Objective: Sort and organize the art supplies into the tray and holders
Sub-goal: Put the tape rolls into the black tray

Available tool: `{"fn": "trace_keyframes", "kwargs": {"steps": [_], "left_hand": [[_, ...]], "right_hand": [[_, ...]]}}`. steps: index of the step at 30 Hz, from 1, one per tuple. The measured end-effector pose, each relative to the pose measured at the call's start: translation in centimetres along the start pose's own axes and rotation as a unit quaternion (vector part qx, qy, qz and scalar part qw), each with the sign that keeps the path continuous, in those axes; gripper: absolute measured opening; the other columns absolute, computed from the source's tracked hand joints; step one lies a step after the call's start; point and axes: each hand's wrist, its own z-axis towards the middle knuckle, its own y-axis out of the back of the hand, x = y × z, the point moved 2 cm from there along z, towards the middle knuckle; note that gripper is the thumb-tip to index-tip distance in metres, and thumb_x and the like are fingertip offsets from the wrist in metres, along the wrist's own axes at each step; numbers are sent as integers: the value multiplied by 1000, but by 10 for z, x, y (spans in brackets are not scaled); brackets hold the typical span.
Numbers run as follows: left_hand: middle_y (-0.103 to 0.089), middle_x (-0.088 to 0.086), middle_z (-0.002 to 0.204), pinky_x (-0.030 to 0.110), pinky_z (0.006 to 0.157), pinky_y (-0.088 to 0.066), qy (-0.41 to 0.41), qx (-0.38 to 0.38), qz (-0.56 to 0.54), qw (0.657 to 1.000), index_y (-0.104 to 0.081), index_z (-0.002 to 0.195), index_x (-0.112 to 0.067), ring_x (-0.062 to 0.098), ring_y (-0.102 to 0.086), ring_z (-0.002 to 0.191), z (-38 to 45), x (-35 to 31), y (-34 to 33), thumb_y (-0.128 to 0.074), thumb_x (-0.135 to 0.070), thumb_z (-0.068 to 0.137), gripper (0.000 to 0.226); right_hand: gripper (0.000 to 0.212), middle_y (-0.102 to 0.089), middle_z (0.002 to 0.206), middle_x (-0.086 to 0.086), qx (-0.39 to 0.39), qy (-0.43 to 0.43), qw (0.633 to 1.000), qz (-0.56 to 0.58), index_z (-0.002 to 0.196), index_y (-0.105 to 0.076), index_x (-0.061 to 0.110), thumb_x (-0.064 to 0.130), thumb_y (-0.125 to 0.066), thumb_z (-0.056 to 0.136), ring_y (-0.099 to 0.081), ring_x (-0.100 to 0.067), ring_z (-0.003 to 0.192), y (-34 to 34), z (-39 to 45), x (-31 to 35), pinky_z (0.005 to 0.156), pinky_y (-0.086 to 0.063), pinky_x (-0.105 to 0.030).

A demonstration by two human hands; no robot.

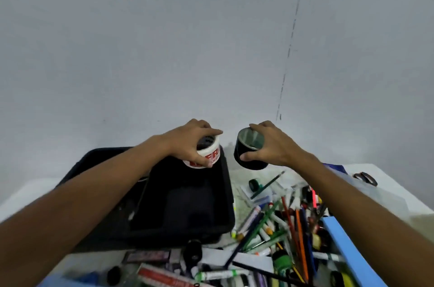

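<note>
My left hand [190, 140] grips a white roll of tape with red print [206, 157], held over the far right corner of the black tray [187, 211]. My right hand [270, 143] holds a black round holder [249, 154] by its rim, just right of the tray; its open top tilts toward me. A heap of pens, markers and pencils [277, 228] lies on the table to the right of the tray and in front of it.
A blue box edge [345, 246] runs along the near right. A small dark tape roll [365, 178] lies at the far right of the white table. A black round cap [193, 250] and a dark flat pack [148, 256] lie below the tray. A grey wall stands behind.
</note>
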Motion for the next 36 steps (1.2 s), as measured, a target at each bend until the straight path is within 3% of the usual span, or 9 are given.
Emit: {"fn": "trace_keyframes", "kwargs": {"steps": [8,14,26,30,36], "left_hand": [[-37,0,141,34,105,-33,112,8,25,993,-31,146,-36,17,-28,130,-149,107,27,-78,-54,68,93],[-37,-3,144,35,107,-35,148,18,33,988,-27,149,-24,14,-30,131,-211,151,16,-80,-59,63,107],[-34,1,150,37,108,-34,96,66,100,988,-27,149,-19,21,-34,133,-221,172,-41,-74,-68,62,111],[-34,4,150,38,109,-34,80,76,123,986,-26,149,-16,22,-32,136,-219,174,-63,-73,-65,66,107],[-39,10,139,40,97,-41,70,70,159,982,-27,147,-12,26,-37,126,-216,172,-88,-73,-54,72,98]], "right_hand": [[102,-38,140,0,63,122,990,24,147,-33,21,61,-77,64,-43,-21,127,-70,41,150,100,-41,-37],[109,-35,141,0,111,180,977,10,151,-25,18,60,-77,65,-42,-20,127,-121,49,223,101,-41,-34],[107,-40,134,-2,173,188,962,-100,143,-35,16,63,-80,58,-48,-24,119,-188,53,249,91,-45,-36],[108,-40,144,-7,191,202,933,-227,141,-36,16,68,-77,56,-37,-28,132,-207,50,250,106,-31,-49],[111,-32,147,-12,195,200,892,-357,139,-39,14,75,-73,53,-30,-34,134,-226,45,252,106,-22,-58]]}}
